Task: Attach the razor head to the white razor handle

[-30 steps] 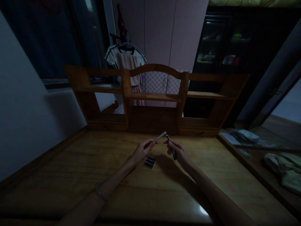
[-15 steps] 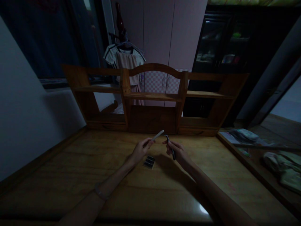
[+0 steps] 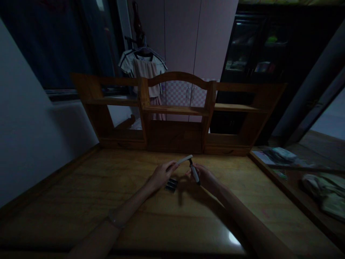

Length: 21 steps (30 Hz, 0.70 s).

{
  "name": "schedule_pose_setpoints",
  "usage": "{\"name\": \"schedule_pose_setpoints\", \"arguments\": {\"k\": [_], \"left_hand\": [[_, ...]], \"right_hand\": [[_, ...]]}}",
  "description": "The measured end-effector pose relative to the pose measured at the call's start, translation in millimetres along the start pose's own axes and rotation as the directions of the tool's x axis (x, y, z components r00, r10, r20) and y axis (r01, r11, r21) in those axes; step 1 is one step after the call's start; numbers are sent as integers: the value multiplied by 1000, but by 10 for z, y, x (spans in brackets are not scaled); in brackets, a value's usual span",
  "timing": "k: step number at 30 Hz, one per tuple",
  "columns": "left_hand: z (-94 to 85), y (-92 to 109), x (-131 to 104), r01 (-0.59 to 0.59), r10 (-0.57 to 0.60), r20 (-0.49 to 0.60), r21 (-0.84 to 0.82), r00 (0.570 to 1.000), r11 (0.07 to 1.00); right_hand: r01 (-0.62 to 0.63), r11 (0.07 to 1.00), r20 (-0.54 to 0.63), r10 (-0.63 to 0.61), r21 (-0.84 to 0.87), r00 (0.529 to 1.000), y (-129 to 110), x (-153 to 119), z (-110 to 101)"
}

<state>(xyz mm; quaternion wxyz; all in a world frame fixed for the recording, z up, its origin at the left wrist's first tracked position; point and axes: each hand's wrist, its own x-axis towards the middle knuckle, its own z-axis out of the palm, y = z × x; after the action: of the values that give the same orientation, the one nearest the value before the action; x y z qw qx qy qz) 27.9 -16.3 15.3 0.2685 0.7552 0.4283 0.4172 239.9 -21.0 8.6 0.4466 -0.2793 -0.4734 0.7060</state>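
In the head view, my left hand (image 3: 161,173) is closed round one end of a slim pale stick (image 3: 185,158), which points up to the right. My right hand (image 3: 205,176) grips a grey and black razor handle (image 3: 195,174) with a bent black neck at its top. The stick's far tip lies at the neck of the handle; whether they touch I cannot tell. On the wooden desk (image 3: 129,216), just below and right of my left hand, sits a small pack with several dark pieces (image 3: 171,185), partly in shadow.
A wooden shelf unit (image 3: 175,111) stands along the desk's back edge. Clothes (image 3: 145,68) hang behind it, before a pale wardrobe (image 3: 180,36). Right of the desk's raised edge lie folded cloth (image 3: 323,190) and a plastic-wrapped bundle (image 3: 281,154). The room is dim.
The pale stick has tilted lower and its tip has come right, to the razor handle's neck. My right hand has turned the handle, so its grey side now shows.
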Motion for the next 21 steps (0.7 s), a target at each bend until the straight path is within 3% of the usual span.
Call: {"name": "schedule_pose_setpoints", "arguments": {"k": [10, 16, 21], "left_hand": [[-1, -60, -6, -29, 28, 8, 183, 1000, 983], [47, -111, -4, -72, 74, -1, 247, 997, 966], [56, -113, 0, -82, 99, -44, 281, 994, 956]], "right_hand": [[-87, 954, -8, 93, 286, 996, -73, -2, -56], [-176, 920, 38, 173, 351, 984, -70, -50, 29], [-78, 902, -20, 95, 424, 995, -133, -53, 24]]}}
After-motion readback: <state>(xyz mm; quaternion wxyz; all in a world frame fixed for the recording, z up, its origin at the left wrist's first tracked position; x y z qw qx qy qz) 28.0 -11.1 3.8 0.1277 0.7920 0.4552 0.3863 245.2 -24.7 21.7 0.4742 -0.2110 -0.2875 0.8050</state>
